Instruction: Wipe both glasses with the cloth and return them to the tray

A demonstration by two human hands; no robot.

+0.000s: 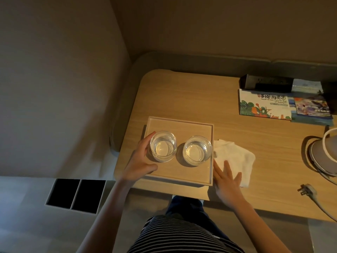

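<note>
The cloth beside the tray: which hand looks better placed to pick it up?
Right. The right hand already lies flat on the white cloth, just right of the tray. The left hand is curled around the left glass, across the tray.

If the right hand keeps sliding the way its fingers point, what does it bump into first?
Probably nothing new: the right hand already lies on the white cloth. Past the cloth there seems to be only bare table, though depth is hard to judge.
</note>
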